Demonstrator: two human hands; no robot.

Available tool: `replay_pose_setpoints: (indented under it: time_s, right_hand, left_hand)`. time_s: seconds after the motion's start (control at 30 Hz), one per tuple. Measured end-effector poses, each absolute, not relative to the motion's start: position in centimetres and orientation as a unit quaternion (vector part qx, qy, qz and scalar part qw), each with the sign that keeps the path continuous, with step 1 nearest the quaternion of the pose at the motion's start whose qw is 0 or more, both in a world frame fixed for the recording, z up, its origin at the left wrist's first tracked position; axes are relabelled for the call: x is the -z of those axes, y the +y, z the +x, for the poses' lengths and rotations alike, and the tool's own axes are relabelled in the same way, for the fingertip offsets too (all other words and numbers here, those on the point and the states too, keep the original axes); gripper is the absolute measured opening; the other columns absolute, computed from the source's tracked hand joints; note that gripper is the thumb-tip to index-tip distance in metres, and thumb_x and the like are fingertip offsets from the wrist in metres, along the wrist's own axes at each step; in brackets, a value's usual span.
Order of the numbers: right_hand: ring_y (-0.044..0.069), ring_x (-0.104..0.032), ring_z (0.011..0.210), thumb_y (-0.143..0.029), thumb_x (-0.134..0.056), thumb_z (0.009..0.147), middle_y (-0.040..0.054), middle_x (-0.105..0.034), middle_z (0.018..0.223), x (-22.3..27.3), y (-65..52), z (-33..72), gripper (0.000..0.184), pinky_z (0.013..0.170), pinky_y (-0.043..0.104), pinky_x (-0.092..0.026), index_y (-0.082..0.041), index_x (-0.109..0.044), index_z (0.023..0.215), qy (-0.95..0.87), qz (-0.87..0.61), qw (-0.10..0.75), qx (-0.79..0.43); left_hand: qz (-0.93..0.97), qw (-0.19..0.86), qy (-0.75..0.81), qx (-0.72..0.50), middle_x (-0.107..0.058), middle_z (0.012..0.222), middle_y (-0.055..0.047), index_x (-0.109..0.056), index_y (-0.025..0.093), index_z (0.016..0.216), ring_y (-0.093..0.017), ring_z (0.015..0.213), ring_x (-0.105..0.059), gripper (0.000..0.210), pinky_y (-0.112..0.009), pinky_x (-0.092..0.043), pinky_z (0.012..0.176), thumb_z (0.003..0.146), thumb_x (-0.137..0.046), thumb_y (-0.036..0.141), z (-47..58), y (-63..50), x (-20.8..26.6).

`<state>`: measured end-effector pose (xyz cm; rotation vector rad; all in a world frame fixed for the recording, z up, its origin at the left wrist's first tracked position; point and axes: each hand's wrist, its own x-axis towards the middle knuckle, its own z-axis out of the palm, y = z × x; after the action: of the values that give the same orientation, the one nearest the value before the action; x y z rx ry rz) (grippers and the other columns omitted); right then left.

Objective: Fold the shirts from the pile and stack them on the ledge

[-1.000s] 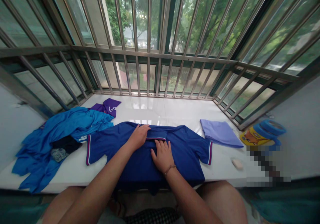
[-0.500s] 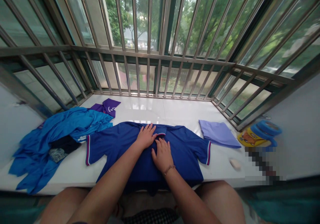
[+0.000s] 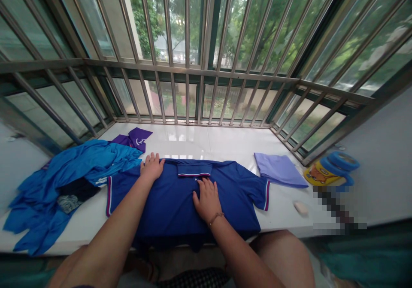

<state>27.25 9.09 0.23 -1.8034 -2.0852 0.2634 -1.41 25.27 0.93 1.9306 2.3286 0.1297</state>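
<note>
A dark blue polo shirt (image 3: 180, 206) lies spread on the white sill, its collar (image 3: 195, 171) toward the window and its hem hanging over the front edge. Red and white stripes trim the collar and both sleeve ends. My left hand (image 3: 152, 167) rests flat on the shirt's left shoulder, fingers stretched toward the window. Below the collar, near a small button, my right hand (image 3: 207, 198) lies on the chest with its fingers spread. Neither hand grips the cloth.
A rumpled pile of bright blue clothes (image 3: 74, 168) and a purple garment (image 3: 137, 138) lie on the left. To the right are a folded lavender cloth (image 3: 279, 170), a small pale object (image 3: 301, 208) and a yellow and blue jug (image 3: 331, 170). Metal bars (image 3: 199, 71) line the window behind.
My left hand has moved left from the collar to the shoulder, leaving the collar uncovered and lying flat. My right hand has stayed on the chest. The view has shifted slightly.
</note>
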Motion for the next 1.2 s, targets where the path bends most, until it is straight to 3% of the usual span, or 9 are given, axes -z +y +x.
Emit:
replay_pose_setpoints:
  time_s: [0.13,0.27,0.4,0.47,0.57,0.67,0.87,1.0,1.2]
  right_hand:
    - [0.032,-0.042,0.157,-0.04,-0.053,0.106,0.0146,-0.054,0.164,-0.4,9.1,27.1,0.053,0.134,0.059,-0.02,-0.02,-0.058,0.155,-0.74,-0.64,0.183,-0.094]
    - [0.032,-0.045,0.154,-0.037,-0.053,0.106,0.0133,-0.057,0.161,-1.0,9.0,26.9,0.048,0.133,0.059,-0.023,-0.022,-0.061,0.152,-0.75,-0.629,0.187,-0.088]
    - [0.026,-0.061,0.128,-0.03,-0.048,0.109,0.0101,-0.074,0.13,-3.0,8.3,30.1,0.03,0.118,0.043,-0.043,-0.024,-0.075,0.119,-0.754,-0.624,0.19,-0.074]
    - [0.028,-0.064,0.115,-0.033,-0.043,0.111,0.0133,-0.074,0.12,-4.0,7.5,33.9,0.034,0.105,0.041,-0.049,-0.021,-0.075,0.112,-0.691,-0.697,0.19,-0.019]
    - [0.037,-0.063,0.116,-0.047,-0.044,0.111,0.0249,-0.067,0.128,-4.9,6.6,41.1,0.048,0.094,0.048,-0.052,-0.012,-0.068,0.131,-0.496,-0.85,0.162,0.08]
    - [0.046,-0.064,0.119,-0.065,-0.053,0.104,0.0334,-0.062,0.131,-4.7,6.4,46.9,0.07,0.09,0.055,-0.054,-0.003,-0.066,0.134,-0.37,-0.926,0.078,0.023]
    - [0.032,-0.073,0.108,-0.037,-0.062,0.098,0.021,-0.074,0.11,-4.1,8.3,49.6,0.03,0.093,0.039,-0.054,-0.012,-0.075,0.107,-0.474,-0.874,0.086,-0.068]
    - [0.028,-0.074,0.098,-0.04,-0.047,0.106,0.0169,-0.076,0.107,-5.4,9.0,47.2,0.041,0.084,0.035,-0.055,-0.012,-0.068,0.126,-0.472,-0.868,0.144,-0.055]
    - [0.029,-0.064,0.129,-0.015,-0.055,0.095,0.0203,-0.064,0.148,-7.3,7.8,37.9,0.036,0.11,0.04,-0.05,-0.015,-0.066,0.129,-0.682,-0.705,0.194,0.01]
  left_hand:
    - [0.684,0.021,0.722,-0.1,-0.033,0.177,-0.024,-0.046,0.009,0.165,-0.041,0.165,-0.028,0.066,-0.068,-0.025,0.131,0.111,-0.028,0.043,2.3,24.9,-2.0]
    - [0.855,0.066,0.499,-0.126,-0.032,0.179,-0.013,-0.048,0.023,0.166,-0.03,0.166,-0.029,0.058,-0.058,-0.028,0.133,0.112,-0.035,0.04,10.6,23.9,-2.6]
    - [0.912,0.124,0.382,-0.079,-0.037,0.178,-0.007,-0.044,0.031,0.168,-0.027,0.165,-0.033,0.062,-0.057,-0.02,0.136,0.11,-0.042,0.054,16.7,22.2,-1.3]
    - [0.902,0.127,0.403,-0.087,-0.038,0.177,-0.008,-0.039,0.03,0.171,-0.028,0.166,-0.032,0.067,-0.059,-0.015,0.137,0.11,-0.041,0.059,17.9,21.5,-0.7]
    - [0.884,0.13,0.436,-0.105,-0.037,0.178,-0.007,-0.038,0.03,0.171,-0.029,0.166,-0.031,0.07,-0.059,-0.014,0.137,0.11,-0.037,0.063,18.2,21.0,-0.3]
    - [0.877,0.135,0.447,-0.112,-0.036,0.178,-0.007,-0.039,0.029,0.171,-0.029,0.166,-0.03,0.072,-0.06,-0.014,0.137,0.109,-0.036,0.065,18.1,21.0,-0.4]
    - [0.876,0.139,0.447,-0.115,-0.037,0.177,-0.006,-0.039,0.029,0.171,-0.028,0.166,-0.03,0.073,-0.059,-0.014,0.137,0.108,-0.037,0.066,18.0,21.1,-0.4]
    - [0.877,0.142,0.443,-0.117,-0.038,0.177,-0.005,-0.04,0.031,0.171,-0.028,0.166,-0.031,0.068,-0.058,-0.015,0.137,0.11,-0.034,0.061,17.9,21.3,-0.2]
    - [0.874,0.159,0.446,-0.109,-0.042,0.175,-0.004,-0.043,0.031,0.169,-0.026,0.165,-0.033,0.061,-0.06,-0.018,0.137,0.113,-0.024,0.044,17.8,21.9,-0.2]
